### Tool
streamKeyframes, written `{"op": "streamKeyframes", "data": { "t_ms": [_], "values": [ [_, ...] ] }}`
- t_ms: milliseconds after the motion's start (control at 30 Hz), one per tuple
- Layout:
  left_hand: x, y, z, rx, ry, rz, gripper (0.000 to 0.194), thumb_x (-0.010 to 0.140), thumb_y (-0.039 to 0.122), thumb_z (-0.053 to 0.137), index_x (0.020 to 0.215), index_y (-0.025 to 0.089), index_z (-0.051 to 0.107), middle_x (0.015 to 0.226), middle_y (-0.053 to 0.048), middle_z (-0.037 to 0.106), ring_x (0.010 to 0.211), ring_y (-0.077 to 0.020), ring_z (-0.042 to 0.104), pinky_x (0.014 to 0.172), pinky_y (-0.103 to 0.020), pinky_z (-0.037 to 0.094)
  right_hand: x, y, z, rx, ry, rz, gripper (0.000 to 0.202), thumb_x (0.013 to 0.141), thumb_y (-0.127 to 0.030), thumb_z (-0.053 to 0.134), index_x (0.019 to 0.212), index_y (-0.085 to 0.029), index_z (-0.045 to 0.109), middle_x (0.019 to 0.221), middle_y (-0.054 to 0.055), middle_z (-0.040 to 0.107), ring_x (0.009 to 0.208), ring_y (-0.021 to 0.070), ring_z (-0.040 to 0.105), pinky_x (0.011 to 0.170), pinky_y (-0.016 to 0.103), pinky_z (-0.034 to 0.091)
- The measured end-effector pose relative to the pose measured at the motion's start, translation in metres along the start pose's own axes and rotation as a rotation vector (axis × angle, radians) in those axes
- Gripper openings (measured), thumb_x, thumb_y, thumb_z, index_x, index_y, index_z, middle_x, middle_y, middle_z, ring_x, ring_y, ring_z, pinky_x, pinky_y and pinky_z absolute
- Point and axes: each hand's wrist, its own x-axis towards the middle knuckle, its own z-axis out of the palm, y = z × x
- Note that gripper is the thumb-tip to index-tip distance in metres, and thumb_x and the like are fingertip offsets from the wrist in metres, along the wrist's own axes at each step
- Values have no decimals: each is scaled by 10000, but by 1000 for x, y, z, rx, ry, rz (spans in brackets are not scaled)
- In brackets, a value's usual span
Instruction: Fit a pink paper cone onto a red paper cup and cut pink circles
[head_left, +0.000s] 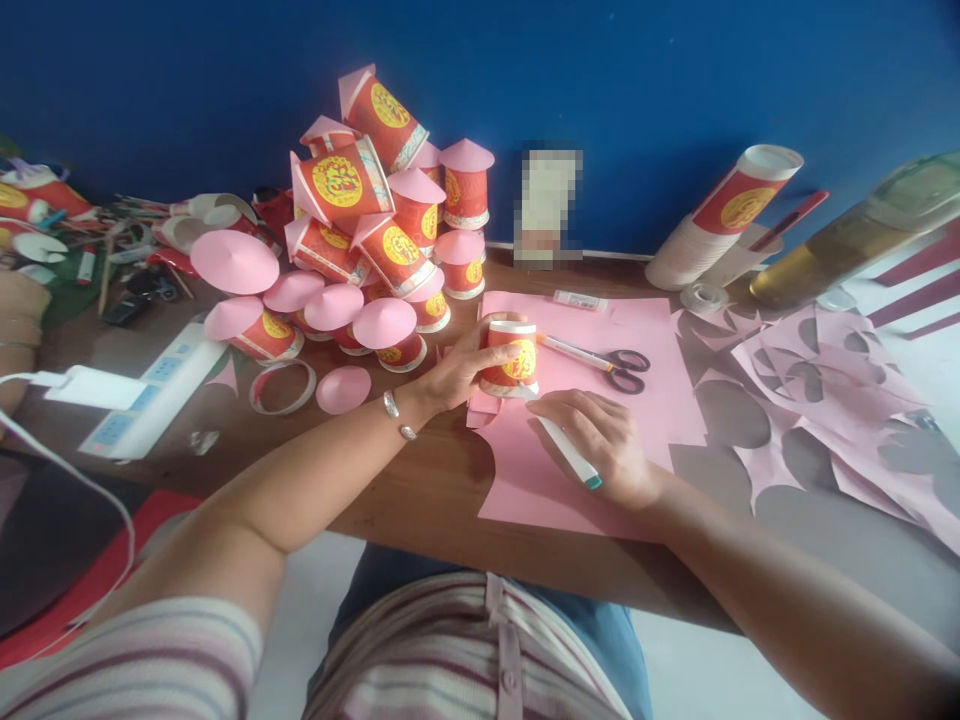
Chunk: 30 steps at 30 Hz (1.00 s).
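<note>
While the left hand (466, 372) curls its fingers round a red cup (501, 374), the right hand (616, 442) closes on a green-ended white stick (568, 450) near the cup's base; steady alignment seems needed.

And here's the red, yellow-emblemed paper cup (504, 372), near-vertical over pink paper (645, 425), green-ended white pen (568, 450) slanting beside its lower edge!

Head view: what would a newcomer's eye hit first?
Probably the pile of red cups with pink cone tops, left of centre against the blue wall. Next, the pink sheets under the right hand, with black-handled scissors on them.
</note>
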Motion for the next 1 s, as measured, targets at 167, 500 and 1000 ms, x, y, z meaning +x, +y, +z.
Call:
{"op": "streamKeyframes", "data": {
  "t_ms": [167,500,1000],
  "values": [
    [0,0,0,29,16,11,605,836,421,722,1388,220,577,1191,-102,688,950,-229,653,804,-357,573,0,0,2,-23,1,-2,246,996,-118,603,1239,-150,613,986,110,763,825,203,742,711,323,595],
    [-1,1,4,1,15,16,615,829,432,750,1380,222,577,1182,-100,681,1056,-256,644,844,-365,564,0,1,0,-21,-45,3,308,987,-80,535,1277,-147,614,1005,124,771,850,231,752,709,336,599],
    [0,1,1,131,25,88,488,851,420,722,1290,234,619,1169,-93,696,1077,-273,658,921,-415,568,-1,3,0,-26,-2,31,369,983,-96,583,1340,-189,610,1006,99,769,846,220,748,732,338,602]
  ]
}}
